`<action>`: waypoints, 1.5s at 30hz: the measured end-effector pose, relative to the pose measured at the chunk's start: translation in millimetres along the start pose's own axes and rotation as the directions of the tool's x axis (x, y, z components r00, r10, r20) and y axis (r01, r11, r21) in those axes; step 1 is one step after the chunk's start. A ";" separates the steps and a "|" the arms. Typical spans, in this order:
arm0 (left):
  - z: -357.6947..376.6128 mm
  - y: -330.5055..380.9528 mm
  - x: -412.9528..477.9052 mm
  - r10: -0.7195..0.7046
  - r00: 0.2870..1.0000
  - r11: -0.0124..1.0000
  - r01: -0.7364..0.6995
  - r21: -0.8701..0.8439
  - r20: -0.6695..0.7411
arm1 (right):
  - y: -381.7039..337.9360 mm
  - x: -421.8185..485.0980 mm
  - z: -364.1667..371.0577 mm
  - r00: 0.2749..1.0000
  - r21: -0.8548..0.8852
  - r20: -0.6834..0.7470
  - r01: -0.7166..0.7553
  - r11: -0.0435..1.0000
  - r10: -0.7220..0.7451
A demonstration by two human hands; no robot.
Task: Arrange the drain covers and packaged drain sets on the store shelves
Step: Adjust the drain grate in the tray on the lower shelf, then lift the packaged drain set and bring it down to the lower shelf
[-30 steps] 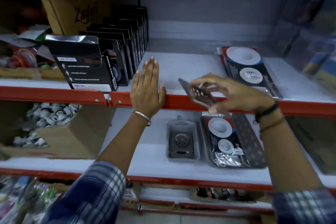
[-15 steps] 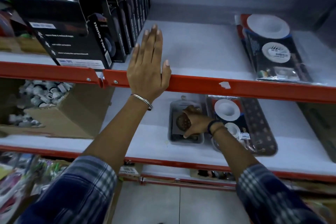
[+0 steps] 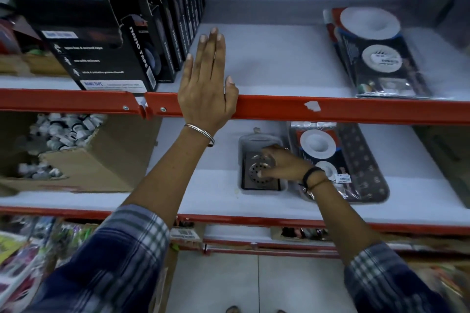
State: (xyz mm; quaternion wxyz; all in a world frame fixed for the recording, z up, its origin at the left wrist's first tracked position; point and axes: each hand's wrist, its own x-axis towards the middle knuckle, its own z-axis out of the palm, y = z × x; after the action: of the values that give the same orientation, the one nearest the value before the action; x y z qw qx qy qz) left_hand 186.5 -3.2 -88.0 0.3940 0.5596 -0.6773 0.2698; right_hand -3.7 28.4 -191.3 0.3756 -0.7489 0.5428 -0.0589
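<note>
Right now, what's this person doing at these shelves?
They are stocking drain parts. The right hand rests on a square metal drain cover lying in a small clear tray on the lower shelf, beside a packaged drain set. The left hand lies flat and open on the upper shelf's red edge. Another packaged set lies on the upper shelf.

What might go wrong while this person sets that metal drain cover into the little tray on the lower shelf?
The drain cover lies under the right hand in the clear tray; a careless release could leave it crooked. The right forearm lies across the packaged drain set beside the tray, so pulling back might drag it. The left hand leans on the red shelf rail close to the nano tape boxes.
</note>
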 end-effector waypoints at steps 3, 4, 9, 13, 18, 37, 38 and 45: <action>-5.4 2.9 -0.7 -0.038 0.999 0.997 0.039 -0.067 0.026 | -21.0 -52.3 -31.6 0.996 0.186 -0.081 0.054 0.981 -0.039; -9.9 8.7 0.7 -0.073 0.997 0.989 0.076 -0.127 0.027 | -26.9 -73.2 -46.4 0.992 0.234 -0.118 0.071 0.970 -0.044; -24.5 48.5 -1.5 -0.260 0.958 0.770 0.280 -0.574 0.118 | -48.3 -148.8 -122.3 0.955 0.419 -0.260 0.246 0.874 -0.144; -27.2 111.2 24.3 -0.268 0.941 0.592 0.330 -0.735 0.206 | -32.3 -163.4 -180.9 0.889 0.334 -0.454 0.235 0.913 -0.063; 8.7 184.4 72.6 -0.245 0.852 0.606 0.507 -0.613 0.462 | 12.7 -139.4 -242.2 0.739 0.191 -0.671 0.099 0.977 0.057; -8.4 255.5 52.9 -0.420 0.682 0.446 0.730 -0.518 0.599 | 46.0 -156.4 -242.7 0.606 0.179 -0.791 0.093 0.979 0.087; -16.8 257.7 42.1 -0.418 0.703 0.458 0.710 -0.535 0.575 | 43.9 -166.2 -231.7 0.585 0.160 -0.809 0.125 0.979 0.057; -77.9 269.6 -59.6 -0.393 0.778 0.472 0.628 -0.619 0.490 | 53.8 -229.7 -123.8 0.474 0.087 -0.880 0.231 0.969 -0.033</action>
State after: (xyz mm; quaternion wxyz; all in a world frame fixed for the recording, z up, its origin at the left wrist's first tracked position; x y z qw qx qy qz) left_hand -53.3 153.7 -75.1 0.5520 0.5519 -0.5724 -0.2512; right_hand -199.3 156.6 -63.6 0.1134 -0.6143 0.5896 -0.5120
